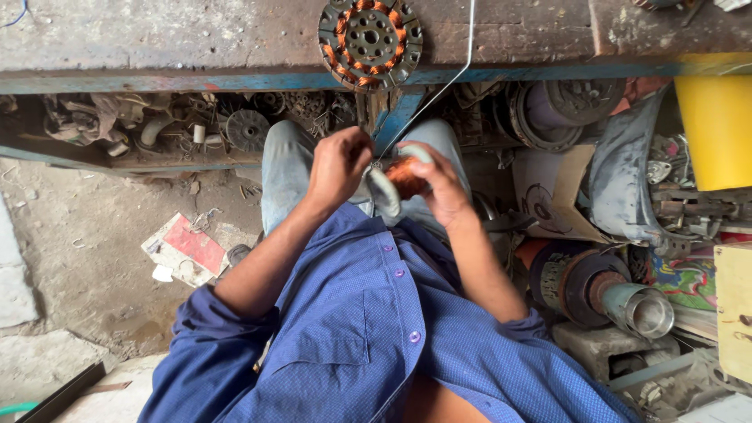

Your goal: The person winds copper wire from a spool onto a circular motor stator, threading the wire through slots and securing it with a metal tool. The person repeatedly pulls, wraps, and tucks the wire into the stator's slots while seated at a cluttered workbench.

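My right hand (442,188) has its grip closed around a copper wire coil (405,177) over my lap. My left hand (338,163) pinches the thin wire (439,92) running up past the desk (196,39), where a wound stator (370,41) lies.

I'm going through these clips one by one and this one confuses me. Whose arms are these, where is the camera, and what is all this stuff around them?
There is one picture, taken by a camera worn on a person's head and looking straight down, so you see that person's own blue shirt, two bare forearms and grey-trousered knees. There is no machine.

The right hand cups a small spool of copper-coloured wire with pale ends. The left hand is closed in a pinch beside it, seemingly on a thin pale wire that runs upward over the bench; the contact itself is too small to confirm.

On the worn blue-edged workbench lies a round grey metal disc wound with copper coils. Below the bench sits a heap of dusty metal parts. To the right stand a yellow container and a dark drum-shaped part with a shiny metal tube.
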